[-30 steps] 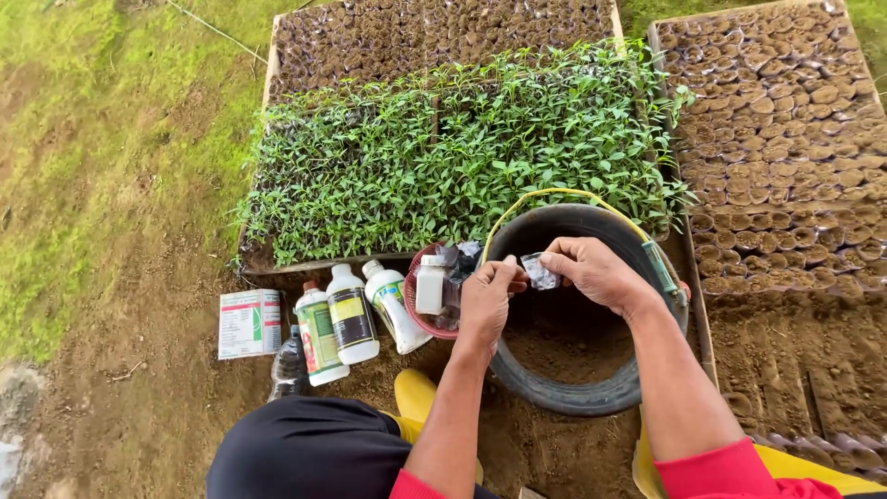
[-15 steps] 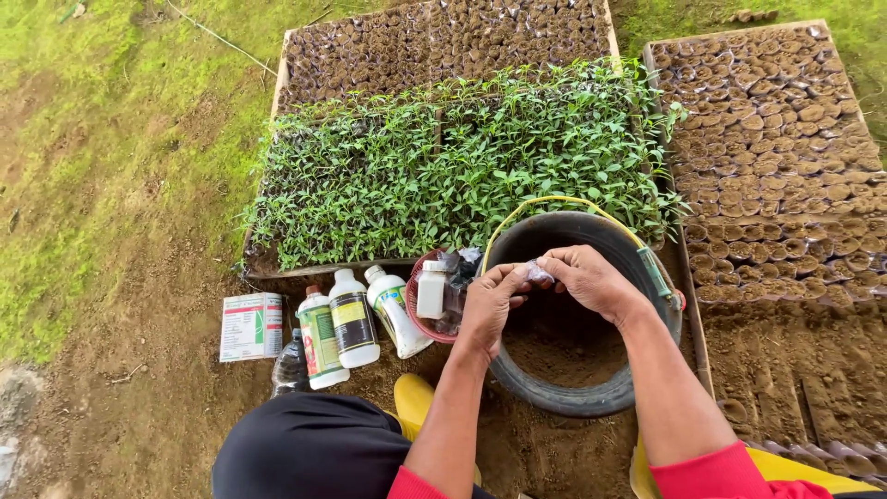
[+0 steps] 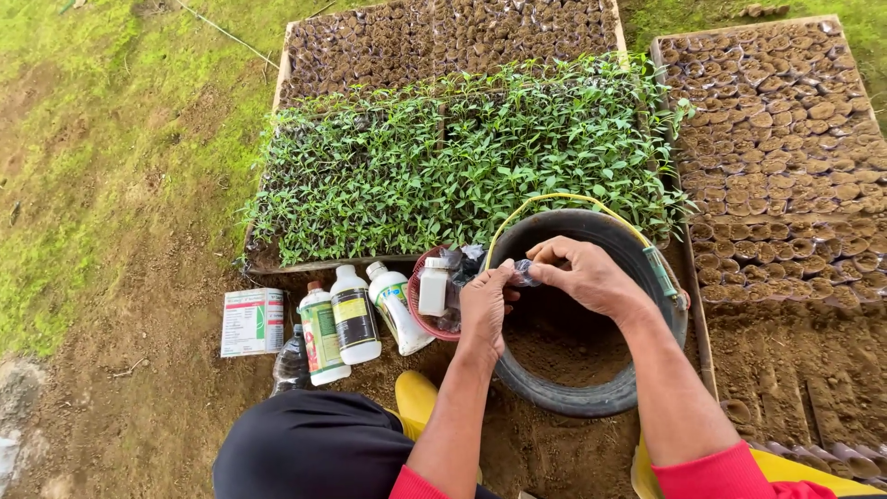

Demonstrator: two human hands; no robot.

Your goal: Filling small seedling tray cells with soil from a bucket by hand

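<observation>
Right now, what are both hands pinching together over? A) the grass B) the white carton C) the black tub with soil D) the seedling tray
C: the left hand and right hand meet on a small clear plastic piece above the black tub, which has soil in its bottom; the seedling tray lies beyond its rim.
</observation>
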